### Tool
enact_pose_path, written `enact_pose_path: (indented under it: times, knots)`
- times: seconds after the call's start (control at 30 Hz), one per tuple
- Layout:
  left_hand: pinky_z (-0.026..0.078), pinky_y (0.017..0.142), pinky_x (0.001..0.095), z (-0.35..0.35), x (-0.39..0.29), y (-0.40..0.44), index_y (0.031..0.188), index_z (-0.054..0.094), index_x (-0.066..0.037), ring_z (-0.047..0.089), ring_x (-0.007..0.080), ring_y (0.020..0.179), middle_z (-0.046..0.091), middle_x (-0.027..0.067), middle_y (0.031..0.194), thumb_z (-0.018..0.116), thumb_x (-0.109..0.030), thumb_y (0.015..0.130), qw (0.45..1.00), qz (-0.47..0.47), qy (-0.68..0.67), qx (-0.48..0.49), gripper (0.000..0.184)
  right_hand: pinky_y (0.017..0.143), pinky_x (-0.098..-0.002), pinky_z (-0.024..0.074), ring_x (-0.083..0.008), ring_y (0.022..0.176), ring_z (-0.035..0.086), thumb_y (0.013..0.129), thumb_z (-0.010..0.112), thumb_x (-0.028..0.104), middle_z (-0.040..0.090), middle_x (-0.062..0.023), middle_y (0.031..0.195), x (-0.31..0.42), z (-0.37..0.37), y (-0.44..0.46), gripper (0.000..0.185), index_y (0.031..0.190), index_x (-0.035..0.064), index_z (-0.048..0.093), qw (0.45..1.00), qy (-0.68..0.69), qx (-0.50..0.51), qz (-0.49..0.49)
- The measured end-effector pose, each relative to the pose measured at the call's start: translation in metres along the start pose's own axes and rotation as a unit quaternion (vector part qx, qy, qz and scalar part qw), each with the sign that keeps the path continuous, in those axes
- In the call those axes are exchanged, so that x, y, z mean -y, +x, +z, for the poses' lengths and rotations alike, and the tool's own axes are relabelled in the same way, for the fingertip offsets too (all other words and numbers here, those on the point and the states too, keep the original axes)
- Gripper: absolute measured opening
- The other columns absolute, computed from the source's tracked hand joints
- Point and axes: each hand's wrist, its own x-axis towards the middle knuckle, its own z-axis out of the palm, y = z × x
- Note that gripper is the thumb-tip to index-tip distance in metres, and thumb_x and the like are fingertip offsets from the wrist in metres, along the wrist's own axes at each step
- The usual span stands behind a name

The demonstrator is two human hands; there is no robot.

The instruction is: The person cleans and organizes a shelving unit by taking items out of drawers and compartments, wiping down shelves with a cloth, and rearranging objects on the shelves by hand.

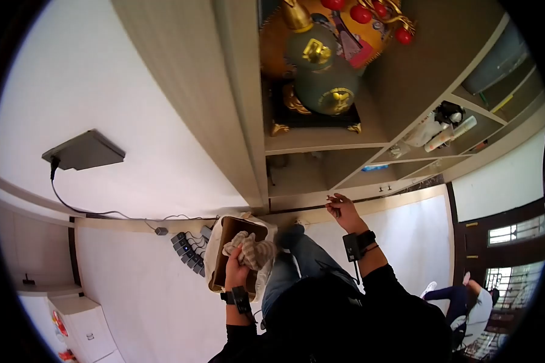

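Observation:
My left hand point(236, 270) is closed around a bunched beige-and-white striped cloth point(254, 251). It holds the cloth over a brown cardboard box point(220, 254) that has white plastic around its outside. My right hand point(344, 213) is raised in front of the low part of the shelf unit point(321, 144), apart from the shelves. Its fingers are curled in a pinch, and whatever sits at their tips is too small to name. Both wrists carry black strapped devices.
A gourd-shaped ornament point(326, 81) on a black stand fills one shelf. Other compartments hold bottles and bags. Black chargers point(188, 253) with cables lie on the floor left of the box. A grey device point(85, 151) hangs on the wall. Another person point(466, 305) sits at lower right.

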Motion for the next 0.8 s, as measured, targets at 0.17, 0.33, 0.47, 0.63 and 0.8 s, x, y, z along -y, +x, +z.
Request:
enact_pose_path:
  times: [0.17,0.33,0.47,0.63,0.8]
  knots:
    - [0.043,0.076,0.0275,0.01,0.011,0.0,0.102,0.047,0.0,0.053,0.0184,0.084,0.055,0.0077,0.093,0.044,-0.01,0.081,0.996,0.02,0.026,-0.087,0.023,0.07,-0.0339,0.046,-0.0235,0.079,0.056,0.076,0.048,0.005,0.048,-0.0089,0.085,0.004,-0.021,0.009,0.012,0.088,0.0038,0.046,0.994,-0.022,0.023,0.102]
    - [0.044,0.074,0.0283,-0.014,0.011,-0.011,0.101,0.048,-0.001,0.054,0.0183,0.083,0.055,0.0073,0.093,0.044,-0.013,0.082,0.999,-0.02,-0.026,0.004,0.022,0.071,-0.0368,0.0444,-0.0227,0.077,0.054,0.078,0.048,0.009,0.051,-0.0074,0.08,-0.002,-0.027,0.049,0.002,0.079,0.0077,0.049,0.99,-0.047,0.021,0.133]
    - [0.044,0.076,0.0294,-0.009,0.011,-0.026,0.102,0.047,-0.001,0.053,0.0196,0.087,0.055,0.0089,0.095,0.045,-0.011,0.081,0.991,0.05,0.008,-0.126,0.024,0.069,-0.036,0.0439,-0.0202,0.074,0.052,0.079,0.048,0.01,0.052,-0.0072,0.071,-0.024,-0.043,0.114,0.006,0.081,0.0057,0.05,0.984,-0.113,0.045,0.133]
    - [0.04,0.083,0.0289,-0.037,0.016,-0.039,0.106,0.045,0.002,0.049,0.0196,0.097,0.051,0.0097,0.105,0.046,-0.006,0.079,0.943,0.159,0.253,-0.149,0.028,0.056,-0.031,0.0406,-0.0161,0.054,0.046,0.077,0.05,0.01,0.048,-0.0038,0.064,-0.058,-0.069,0.19,0.006,0.076,0.0079,0.045,0.975,-0.13,0.13,0.122]
    - [0.04,0.085,0.0334,-0.044,0.026,-0.044,0.107,0.045,0.001,0.049,0.0234,0.098,0.05,0.0122,0.106,0.046,-0.01,0.079,0.97,0.109,-0.016,-0.216,0.029,0.059,-0.028,0.0405,-0.0143,0.067,0.049,0.079,0.048,0.018,0.049,-0.0056,0.083,-0.061,-0.067,0.221,0.021,0.099,0.012,0.045,0.967,-0.205,0.098,0.117]
